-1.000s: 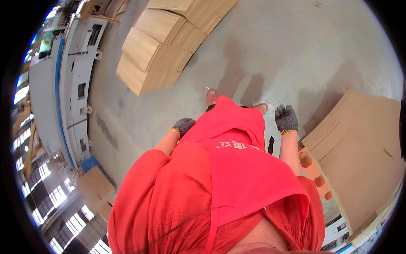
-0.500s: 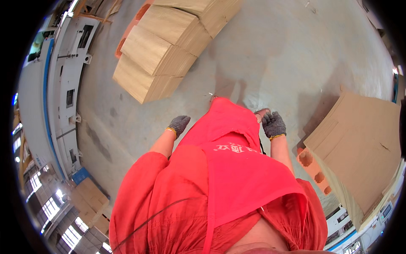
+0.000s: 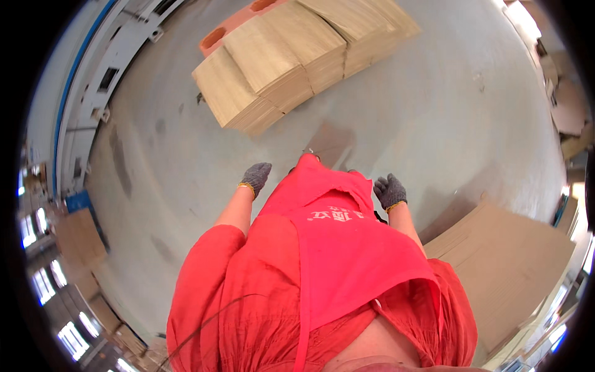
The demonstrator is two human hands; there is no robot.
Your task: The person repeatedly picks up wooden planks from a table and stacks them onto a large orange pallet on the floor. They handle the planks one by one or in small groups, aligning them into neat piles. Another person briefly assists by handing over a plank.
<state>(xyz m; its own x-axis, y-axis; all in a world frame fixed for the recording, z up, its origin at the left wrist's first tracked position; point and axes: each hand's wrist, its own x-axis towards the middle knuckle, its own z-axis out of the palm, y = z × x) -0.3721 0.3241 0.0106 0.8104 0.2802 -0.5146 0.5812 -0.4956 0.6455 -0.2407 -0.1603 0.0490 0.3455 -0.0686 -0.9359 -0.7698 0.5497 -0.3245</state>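
A grey, smooth concrete floor fills most of the view, scuffed and faintly stained. At 12 o'clock lies a stack of flat tan cardboard sheets, its layered edges showing as fine ribbing, resting on an orange pallet with rounded slots. At 4 o'clock a second sheet pile lies broad and flat, its top plain brown and matte. At 9 to 10 o'clock runs a long pale machine with blue trim.

The person wears a red apron of smooth cloth over a crinkled red top. Both forearms are bare and hang down beside the apron, at 11 and 1 o'clock from the picture's middle.

The left hand, in a grey knitted glove with a yellow cuff, hangs with fingers together and loosely curled, holding nothing. The right hand, gloved the same, has fingers bent in a loose half-curl, also empty. Neither hand touches cardboard; the right one is nearer the 4 o'clock pile, well apart from it.
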